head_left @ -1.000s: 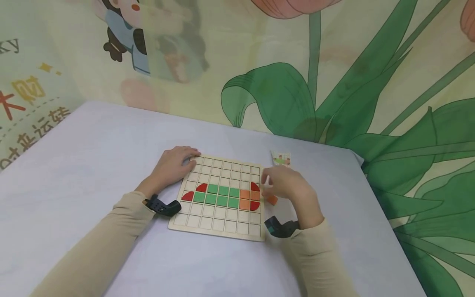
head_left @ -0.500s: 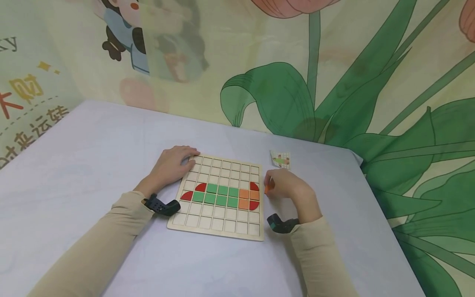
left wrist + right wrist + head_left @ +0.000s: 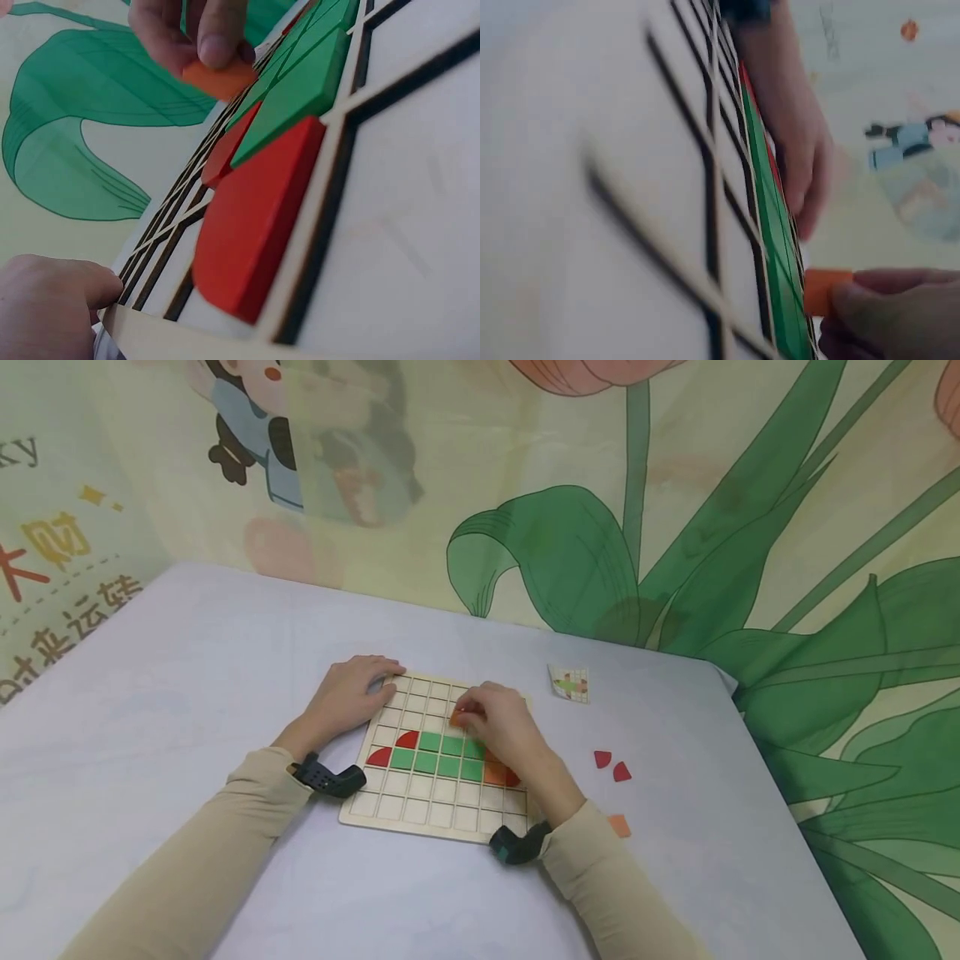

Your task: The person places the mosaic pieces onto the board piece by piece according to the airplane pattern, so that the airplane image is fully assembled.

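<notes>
My right hand (image 3: 504,720) is over the upper middle of a wooden grid board (image 3: 427,812). Between its thumb and fingers it pinches an orange square tile (image 3: 219,78), raised over the squares in the left wrist view. My left hand (image 3: 352,692) rests at the board's far left corner, fingers along the edge. A block of green square tiles (image 3: 426,762) lies in the middle rows. Red quarter-round tiles (image 3: 259,217) sit at its left end. Toward the right, an orange tile (image 3: 494,772) and a red tile (image 3: 512,777) show partly beneath my right hand, which hides others.
Two loose red quarter-round tiles (image 3: 621,771) lie on the white cloth right of the board, with a loose orange tile (image 3: 619,825) nearer my right sleeve. A small printed pattern card (image 3: 570,683) lies behind. A patterned backdrop (image 3: 547,552) hangs along the table's far edge.
My right hand has picked up an orange tile from beside the board and carried it left over the grid. The loose tiles on the right are uncovered. My left hand stays put.
</notes>
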Demonstrator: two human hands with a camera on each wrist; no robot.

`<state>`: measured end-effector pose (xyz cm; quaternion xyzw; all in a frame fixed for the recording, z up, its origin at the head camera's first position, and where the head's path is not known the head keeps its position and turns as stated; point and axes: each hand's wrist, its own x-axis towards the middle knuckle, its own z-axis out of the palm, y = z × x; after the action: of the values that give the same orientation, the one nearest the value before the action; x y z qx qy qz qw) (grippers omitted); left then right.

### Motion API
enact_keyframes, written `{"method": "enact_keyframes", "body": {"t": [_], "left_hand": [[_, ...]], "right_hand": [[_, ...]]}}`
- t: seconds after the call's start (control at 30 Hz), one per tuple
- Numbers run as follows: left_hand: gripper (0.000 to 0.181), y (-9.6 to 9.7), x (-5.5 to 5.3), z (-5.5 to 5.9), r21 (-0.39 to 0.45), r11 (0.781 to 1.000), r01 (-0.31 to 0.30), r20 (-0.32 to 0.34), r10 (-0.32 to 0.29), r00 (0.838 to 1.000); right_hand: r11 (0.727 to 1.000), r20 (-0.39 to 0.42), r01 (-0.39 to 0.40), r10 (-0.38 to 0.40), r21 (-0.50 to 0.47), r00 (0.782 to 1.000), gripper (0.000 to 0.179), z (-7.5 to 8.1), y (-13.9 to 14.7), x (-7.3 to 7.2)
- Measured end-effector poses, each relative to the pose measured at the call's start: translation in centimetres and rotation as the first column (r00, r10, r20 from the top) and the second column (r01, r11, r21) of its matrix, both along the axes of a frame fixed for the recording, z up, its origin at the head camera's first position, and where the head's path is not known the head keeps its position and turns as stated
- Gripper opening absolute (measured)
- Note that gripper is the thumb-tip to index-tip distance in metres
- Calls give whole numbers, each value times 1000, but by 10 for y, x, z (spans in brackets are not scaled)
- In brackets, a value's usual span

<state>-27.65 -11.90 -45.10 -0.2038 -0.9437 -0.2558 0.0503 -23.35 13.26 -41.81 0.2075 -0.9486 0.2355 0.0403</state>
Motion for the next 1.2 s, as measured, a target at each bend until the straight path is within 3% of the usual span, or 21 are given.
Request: {"method": "enact_keyframes", "body": {"t": [0.2,0.33,0.47,0.67,0.83,0.9,0.97,1.03,1.1,1.2], "left_hand": [[37,0,-1,-2,4,1000,-2,-4,2,1000],[37,0,-1,0,-2,1000,-1,4,1,1000],[38,0,-1,0,-10,1000,-3,18,3,1000],[38,-1,0,1,-13,1000,2,16,-2,1000],[37,-2,0,0,-7,1000,-11,9,11,1000],[37,-1,0,0,-1,1000,-11,7,11,1000],[37,0,-1,-1,4,1000,-5,5,5,1000],[37,1,-1,-2,7,1000,0,4,0,1000],[38,1,-1,-2,8,1000,2,4,-2,1000],[38,0,0,-2,4,1000,-5,6,5,1000]], "right_hand": [[999,-47,10,-9,36,999,12,-8,-15,6],[999,-32,28,-27,27,999,11,-8,-13,5],[999,-21,-5,6,41,1000,11,-8,-14,5],[988,-31,-39,44,150,999,14,-6,-16,7],[966,46,-105,97,236,994,17,7,-6,6],[966,105,-96,72,238,992,18,19,9,4],[967,180,-47,1,251,984,20,31,33,3],[958,304,37,-128,286,944,28,44,62,4],[927,429,108,-267,359,863,38,51,89,6],[879,548,128,-393,459,739,47,52,117,8]]}}
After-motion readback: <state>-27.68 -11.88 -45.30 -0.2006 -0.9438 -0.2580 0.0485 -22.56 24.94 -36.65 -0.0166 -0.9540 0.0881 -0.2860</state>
